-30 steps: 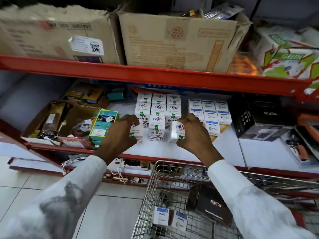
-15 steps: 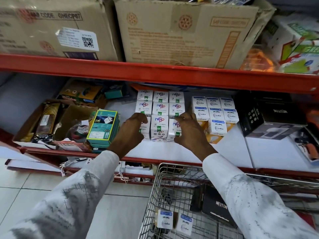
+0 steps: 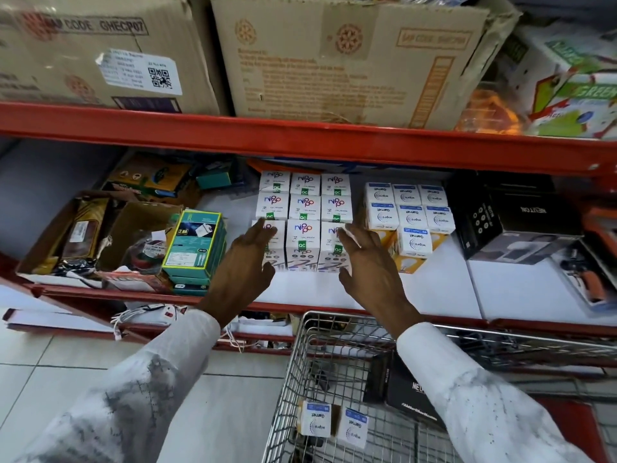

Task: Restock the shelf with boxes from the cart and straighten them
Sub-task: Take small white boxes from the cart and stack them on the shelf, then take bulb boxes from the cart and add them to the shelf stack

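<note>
White Nippo boxes [image 3: 303, 213] stand in a three-by-three block on the white shelf board [image 3: 300, 292]. My left hand [image 3: 245, 262] is flat against the front row's left box, fingers spread. My right hand [image 3: 365, 259] rests flat against the front row's right box, fingers apart. Neither hand grips anything. To the right stand white-and-blue Wipro Garnet boxes [image 3: 412, 212] on yellow boxes. In the wire cart [image 3: 290, 379] below lie two more Garnet boxes [image 3: 332, 426] and a black Neuton box [image 3: 404, 392].
Large cardboard cartons [image 3: 334, 61] sit on the red upper shelf [image 3: 300, 138]. Left of my hands stands a green charger box [image 3: 195, 245] and an open carton of clutter [image 3: 83, 235]. Black Neuton boxes [image 3: 514, 222] fill the right side.
Both hands pushed the front row of Nippo boxes back into line with the rows behind, then opened from gripping the end boxes to lying flat beside them.
</note>
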A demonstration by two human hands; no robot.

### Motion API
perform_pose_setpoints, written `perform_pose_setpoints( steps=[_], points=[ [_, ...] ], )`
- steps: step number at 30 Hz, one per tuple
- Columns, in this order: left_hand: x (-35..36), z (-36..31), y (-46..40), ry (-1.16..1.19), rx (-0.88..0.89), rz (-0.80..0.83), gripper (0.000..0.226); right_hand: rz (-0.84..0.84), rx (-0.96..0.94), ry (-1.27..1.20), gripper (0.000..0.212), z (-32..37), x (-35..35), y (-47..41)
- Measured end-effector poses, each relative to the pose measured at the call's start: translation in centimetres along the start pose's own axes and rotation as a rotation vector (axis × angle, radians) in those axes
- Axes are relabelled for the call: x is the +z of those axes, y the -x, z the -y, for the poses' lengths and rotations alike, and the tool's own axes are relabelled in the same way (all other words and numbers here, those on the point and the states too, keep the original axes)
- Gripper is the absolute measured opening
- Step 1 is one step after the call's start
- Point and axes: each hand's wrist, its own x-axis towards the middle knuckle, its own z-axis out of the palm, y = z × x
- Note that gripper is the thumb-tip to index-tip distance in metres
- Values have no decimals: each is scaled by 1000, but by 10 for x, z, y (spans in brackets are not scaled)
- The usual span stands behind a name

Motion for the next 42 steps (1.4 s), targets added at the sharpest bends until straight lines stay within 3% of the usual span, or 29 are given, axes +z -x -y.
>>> perform_pose_setpoints(
  steps=[4,11,17,22,26,31,38,42],
  points=[
    [8,-24,46,-196,61,-76,90,-47,25,-34,92,3,10,54],
    [65,-59,133,-258,210,7,87,79,85,9,82,-6,50,162],
    [137,-67,172,-301,252,323,98,273,131,-83,86,-27,100,228],
    [185,-70,181,-438,128,722,94,489,149,-68,95,-35,149,244],
    [210,-69,182,-528,99,854,87,669,230,-107,97,-35,180,245],
    [215,-68,178,-423,95,796,68,590,324,-275,53,-36,178,242],
    [146,-99,156,-200,72,562,66,469,336,-341,67,-46,100,221],
    [83,-124,142,-56,188,323,75,346,357,-348,69,-53,25,198]
  ],
)
